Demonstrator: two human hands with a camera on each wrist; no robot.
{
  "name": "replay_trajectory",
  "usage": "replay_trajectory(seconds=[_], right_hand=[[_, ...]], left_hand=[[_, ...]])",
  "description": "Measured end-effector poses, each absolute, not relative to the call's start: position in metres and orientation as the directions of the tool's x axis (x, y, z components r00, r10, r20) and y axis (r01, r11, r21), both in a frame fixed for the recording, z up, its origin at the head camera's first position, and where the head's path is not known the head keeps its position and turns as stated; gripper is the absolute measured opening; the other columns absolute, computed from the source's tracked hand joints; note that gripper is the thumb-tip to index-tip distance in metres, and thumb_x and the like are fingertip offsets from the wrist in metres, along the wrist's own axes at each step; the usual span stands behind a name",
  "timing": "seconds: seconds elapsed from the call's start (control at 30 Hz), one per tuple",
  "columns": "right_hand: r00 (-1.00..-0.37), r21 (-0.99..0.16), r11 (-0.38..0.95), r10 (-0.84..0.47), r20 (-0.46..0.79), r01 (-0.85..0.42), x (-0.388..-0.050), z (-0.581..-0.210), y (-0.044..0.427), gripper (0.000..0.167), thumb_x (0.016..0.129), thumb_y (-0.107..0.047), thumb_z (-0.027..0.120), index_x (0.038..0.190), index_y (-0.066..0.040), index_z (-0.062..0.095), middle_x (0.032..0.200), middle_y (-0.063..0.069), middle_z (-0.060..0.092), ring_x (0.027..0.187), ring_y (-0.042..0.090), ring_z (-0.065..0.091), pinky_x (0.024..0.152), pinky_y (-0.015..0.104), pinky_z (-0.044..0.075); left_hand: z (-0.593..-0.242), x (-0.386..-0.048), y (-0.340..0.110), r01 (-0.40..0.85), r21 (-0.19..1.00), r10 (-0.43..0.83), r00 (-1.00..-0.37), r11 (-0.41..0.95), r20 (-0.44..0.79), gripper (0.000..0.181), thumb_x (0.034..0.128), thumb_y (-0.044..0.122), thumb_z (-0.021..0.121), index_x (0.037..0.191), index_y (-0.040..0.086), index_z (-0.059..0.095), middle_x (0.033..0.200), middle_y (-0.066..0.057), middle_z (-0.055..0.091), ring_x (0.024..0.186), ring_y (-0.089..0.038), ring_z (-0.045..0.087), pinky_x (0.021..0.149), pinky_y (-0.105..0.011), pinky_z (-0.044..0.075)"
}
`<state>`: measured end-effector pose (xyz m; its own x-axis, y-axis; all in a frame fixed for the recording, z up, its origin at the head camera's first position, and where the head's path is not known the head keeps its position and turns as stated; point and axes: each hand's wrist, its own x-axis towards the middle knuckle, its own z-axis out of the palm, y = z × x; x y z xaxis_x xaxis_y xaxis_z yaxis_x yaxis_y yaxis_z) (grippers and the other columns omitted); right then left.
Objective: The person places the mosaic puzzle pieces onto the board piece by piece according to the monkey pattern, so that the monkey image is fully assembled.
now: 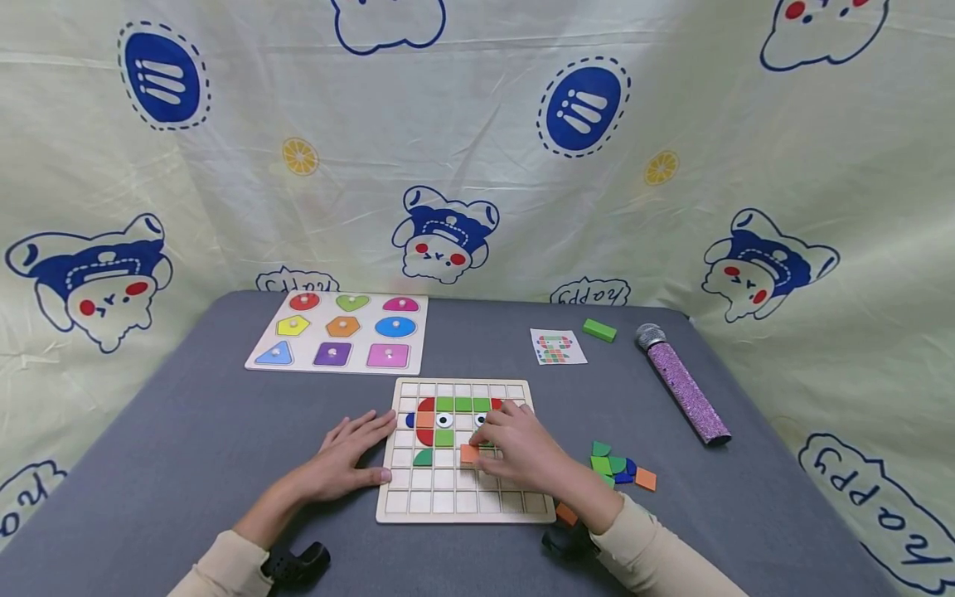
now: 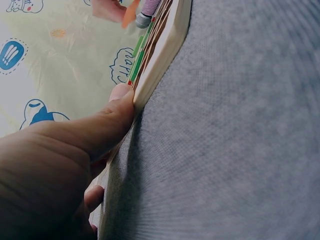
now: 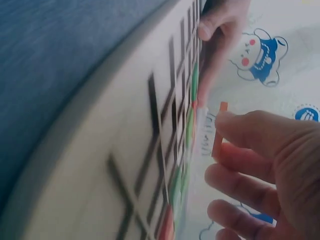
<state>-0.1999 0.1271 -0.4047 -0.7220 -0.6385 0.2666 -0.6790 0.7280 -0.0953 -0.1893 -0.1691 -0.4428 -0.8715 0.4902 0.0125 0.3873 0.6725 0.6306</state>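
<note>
A wooden grid board (image 1: 399, 502) lies on the table, partly filled with red, green, orange and blue pieces and round eye pieces (image 1: 443, 420). My right hand (image 1: 515, 444) pinches an orange square tile (image 1: 468, 454) between thumb and finger just over the board's middle. In the right wrist view the orange tile (image 3: 220, 130) is seen edge-on, apart from the grid. My left hand (image 1: 343, 460) rests against the board's left edge with fingers extended; its thumb (image 2: 120, 95) touches the rim. The right hand hides part of the board's right side.
Loose colored tiles (image 1: 612, 464) lie right of the board, with an orange one (image 1: 567, 514) by the right wrist. Behind are a shape puzzle board (image 1: 358, 352), a pattern card (image 1: 558, 347), a green block (image 1: 599, 330) and a glittery microphone (image 1: 686, 390).
</note>
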Motion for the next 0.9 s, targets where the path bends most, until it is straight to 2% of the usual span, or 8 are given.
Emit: replay_trajectory(seconds=[0.27, 0.47, 0.9], right_hand=[[-0.724, -0.091, 0.731, -0.637, 0.264, -0.676, -0.201, -0.413, 0.105, 0.012, 0.075, -0.026, 0.074, 0.086, -0.021, 0.073, 0.085, -0.007, 0.062, 0.083, 0.013, 0.045, 0.079, 0.034, 0.039], [-0.726, -0.061, 0.741, -0.634, 0.267, -0.669, -0.203, -0.416, 0.095, 0.010, 0.076, -0.027, 0.074, 0.085, -0.022, 0.073, 0.085, -0.008, 0.063, 0.084, 0.014, 0.047, 0.074, 0.030, 0.039], [-0.737, -0.041, 0.750, -0.635, 0.232, -0.660, -0.205, -0.416, 0.088, 0.012, 0.077, -0.030, 0.075, 0.085, -0.023, 0.073, 0.087, -0.007, 0.064, 0.085, 0.014, 0.047, 0.077, 0.030, 0.042]], left_hand=[[-0.442, -0.189, -0.169, 0.389, 0.628, 0.490, -0.871, 0.674, 0.014, 0.076, 0.0866, 0.042, 0.064, 0.147, 0.009, 0.033, 0.155, -0.012, 0.030, 0.144, -0.041, 0.015, 0.112, -0.064, 0.001], [-0.442, -0.189, -0.169, 0.390, 0.628, 0.490, -0.872, 0.673, 0.016, 0.076, 0.0866, 0.042, 0.064, 0.147, 0.008, 0.033, 0.155, -0.012, 0.030, 0.144, -0.041, 0.015, 0.112, -0.064, 0.000], [-0.443, -0.189, -0.170, 0.394, 0.629, 0.493, -0.870, 0.670, 0.020, 0.076, 0.0865, 0.043, 0.063, 0.147, 0.009, 0.033, 0.155, -0.012, 0.030, 0.144, -0.041, 0.015, 0.112, -0.065, 0.001]])
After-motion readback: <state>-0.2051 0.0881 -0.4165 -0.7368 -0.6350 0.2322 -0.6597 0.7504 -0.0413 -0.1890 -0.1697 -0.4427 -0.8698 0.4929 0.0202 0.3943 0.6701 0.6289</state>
